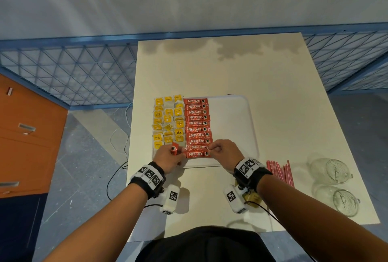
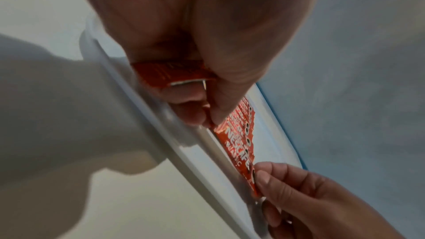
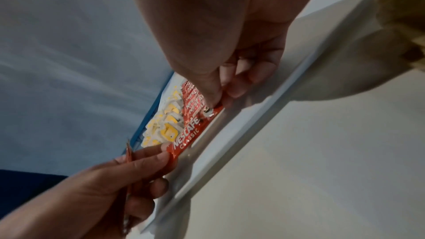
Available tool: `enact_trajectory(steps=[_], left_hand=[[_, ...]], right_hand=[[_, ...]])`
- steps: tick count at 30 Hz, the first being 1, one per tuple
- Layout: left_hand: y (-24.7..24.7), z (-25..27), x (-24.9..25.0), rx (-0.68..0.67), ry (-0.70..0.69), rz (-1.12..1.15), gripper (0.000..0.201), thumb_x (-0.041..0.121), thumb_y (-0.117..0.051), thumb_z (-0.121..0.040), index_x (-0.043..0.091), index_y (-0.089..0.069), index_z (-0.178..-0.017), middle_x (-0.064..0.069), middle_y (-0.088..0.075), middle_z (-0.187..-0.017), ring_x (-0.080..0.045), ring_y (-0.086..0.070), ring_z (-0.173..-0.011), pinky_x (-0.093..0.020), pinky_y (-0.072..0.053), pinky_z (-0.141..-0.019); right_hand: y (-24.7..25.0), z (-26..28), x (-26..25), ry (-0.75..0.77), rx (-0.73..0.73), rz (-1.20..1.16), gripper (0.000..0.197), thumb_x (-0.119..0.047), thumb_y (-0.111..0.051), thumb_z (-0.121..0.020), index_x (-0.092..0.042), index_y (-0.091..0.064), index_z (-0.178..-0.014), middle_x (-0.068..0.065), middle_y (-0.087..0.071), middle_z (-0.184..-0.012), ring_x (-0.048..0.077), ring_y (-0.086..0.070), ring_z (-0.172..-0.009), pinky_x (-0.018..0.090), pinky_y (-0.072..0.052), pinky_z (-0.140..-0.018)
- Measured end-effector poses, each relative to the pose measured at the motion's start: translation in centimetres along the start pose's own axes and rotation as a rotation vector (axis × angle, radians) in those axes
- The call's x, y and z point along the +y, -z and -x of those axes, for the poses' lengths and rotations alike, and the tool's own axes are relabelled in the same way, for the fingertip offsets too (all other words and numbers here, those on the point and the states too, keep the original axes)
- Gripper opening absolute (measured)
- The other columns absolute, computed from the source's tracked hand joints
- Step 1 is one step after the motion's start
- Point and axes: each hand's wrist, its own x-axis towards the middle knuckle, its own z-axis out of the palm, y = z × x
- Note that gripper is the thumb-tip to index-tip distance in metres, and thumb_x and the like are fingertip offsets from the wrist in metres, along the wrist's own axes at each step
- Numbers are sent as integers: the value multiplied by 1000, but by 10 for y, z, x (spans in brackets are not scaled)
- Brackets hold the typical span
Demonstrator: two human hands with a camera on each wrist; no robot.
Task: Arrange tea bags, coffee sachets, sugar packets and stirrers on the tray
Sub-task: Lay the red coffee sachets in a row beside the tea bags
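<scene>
I have both hands low at the near rim of the tray point(image 1: 249, 119), setting down the nearest coffee sachet point(image 1: 197, 154) of the red column. My right hand point(image 1: 225, 151) pinches the sachet's right end: the thumb and fingers point(image 3: 212, 86) are curled tight on the corner by the printed cup. My left hand point(image 1: 168, 157) meets the other end, fingertips point(image 3: 161, 154) closed on the left edge, while the same hand keeps spare sachets point(image 1: 174, 148) tucked upright in its palm; how many I cannot tell.

To do this step well, I judge the sachet should go down flat with its long edge touching the one just beyond my fingers, its ends in line with the column. I would lower both ends together, let go with the right first, then slide the left fingers off sideways so the spares do not drag it askew. It sits right beside the tray's near wall, so little room remains; a further sachet may need a new column to the right of my fingers, where the tray floor lies bare.

Beyond my left fingers the tea bags point(image 1: 168, 122) fill the tray's left part in yellow rows. To the right of my right wrist, off the tray on the desk point(image 1: 231, 68), lie the pink stirrers point(image 1: 280, 172), not yet placed, and two glass jars point(image 1: 329, 171) on their sides.
</scene>
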Motion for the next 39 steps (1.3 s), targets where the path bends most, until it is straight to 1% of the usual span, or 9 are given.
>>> enact_trajectory(steps=[4, 11, 20, 24, 27, 29, 32, 35, 39], left_hand=[[-8, -8, 1, 4, -34, -176, 9, 6, -70, -85, 8, -75, -78, -3, -72, -74, -14, -62, -65, -28, -50, -68], [-13, -19, 8, 72, -21, -344, 29, 34, -79, -83, 10, -70, -70, -3, -66, -66, -18, -56, -60, -28, -44, -55], [-6, -7, 16, 68, -72, -339, 23, 23, -78, -84, 20, -62, -67, 6, -60, -65, -13, -55, -62, -24, -37, -54], [-2, -2, 19, -83, -184, -306, 2, 17, -76, -82, 18, -76, -83, 2, -74, -79, -15, -67, -73, -29, -53, -69], [-3, 2, 22, -145, -277, -327, 13, 16, -78, -82, 20, -79, -95, 6, -76, -85, -9, -69, -77, -22, -52, -70], [-5, 4, 24, -177, -330, -336, 18, 20, -81, -82, 24, -78, -99, 12, -74, -84, 2, -65, -73, -14, -46, -66], [-7, 4, 24, -192, -360, -335, 21, 25, -82, -82, 25, -79, -103, 10, -75, -86, -1, -65, -75, -17, -49, -67], [-3, 5, 22, -194, -350, -269, 25, 21, -80, -85, 23, -78, -109, 9, -76, -98, -3, -69, -87, -19, -53, -76], [5, 2, 14, -150, -284, -169, 14, 14, -73, -91, 20, -75, -103, 9, -72, -88, 1, -64, -73, -13, -49, -67]], right_hand=[[-5, 1, 3, 4, 80, 89, 5, -28, -72, -91, -28, -67, -92, -13, -67, -79, 9, -66, -79, 32, -57, -79], [-6, 0, -1, 3, 127, 183, 17, -30, -68, -92, -34, -55, -81, -10, -69, -88, 11, -66, -80, 36, -59, -79], [4, 11, -12, 65, 132, 83, 14, -42, -67, -93, -29, -64, -89, -11, -69, -83, 7, -66, -77, 28, -57, -73], [4, 14, -29, 134, -3, -79, 29, -50, -64, -92, -23, -73, -83, -9, -70, -77, 11, -66, -73, 37, -58, -73], [2, 15, -37, 135, -79, -174, 35, -61, -63, -84, -28, -76, -83, -5, -72, -75, 13, -66, -69, 39, -57, -67], [1, 14, -40, 149, -101, -173, 26, -52, -68, -87, -28, -77, -88, -4, -75, -80, 15, -71, -74, 36, -57, -68], [1, 14, -41, 162, -104, -165, 12, -33, -72, -91, -22, -77, -91, -1, -75, -81, 15, -71, -75, 32, -56, -66], [4, 15, -36, 122, -83, -214, 9, -30, -73, -92, -22, -75, -95, -1, -75, -83, 10, -70, -73, 27, -51, -64], [14, 15, -26, 71, -23, -229, 8, -27, -72, -92, -21, -71, -97, 1, -74, -86, 13, -70, -76, 29, -54, -66]])
